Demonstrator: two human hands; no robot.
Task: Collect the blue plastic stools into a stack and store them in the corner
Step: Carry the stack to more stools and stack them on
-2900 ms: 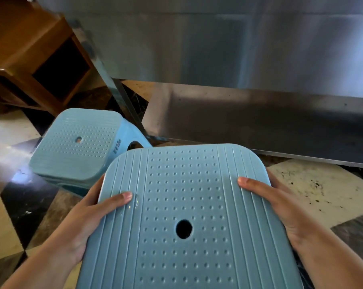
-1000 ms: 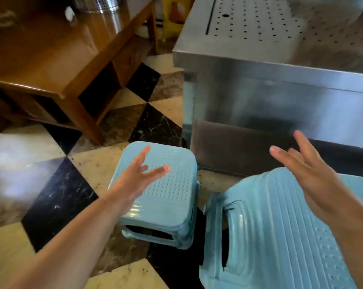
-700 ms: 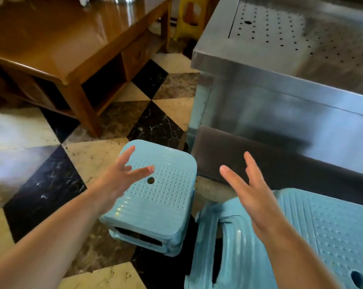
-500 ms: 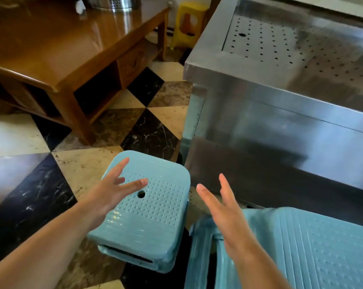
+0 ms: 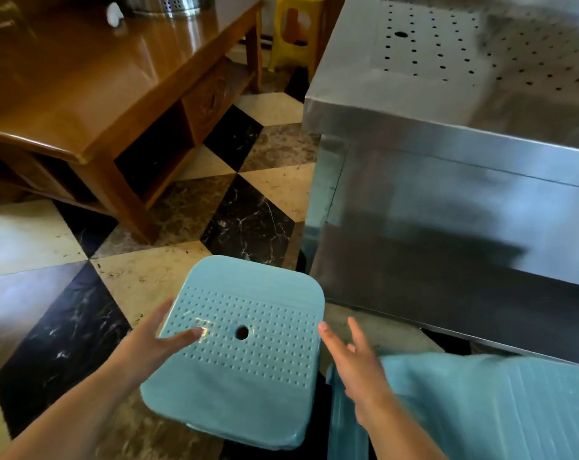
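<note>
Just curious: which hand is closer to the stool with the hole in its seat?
Left. The left hand touches the stool at its left edge, thumb on the seat. The right hand is open beside its right edge, apart.

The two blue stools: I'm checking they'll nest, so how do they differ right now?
The square stool between the hands stands upright, seat up, wholly in view; the ribbed stool at lower right is cut off by the frame. The left hand touches the square stool's edge; the right hand hovers over the ribbed one. Both are light blue plastic with dotted seats.
</note>
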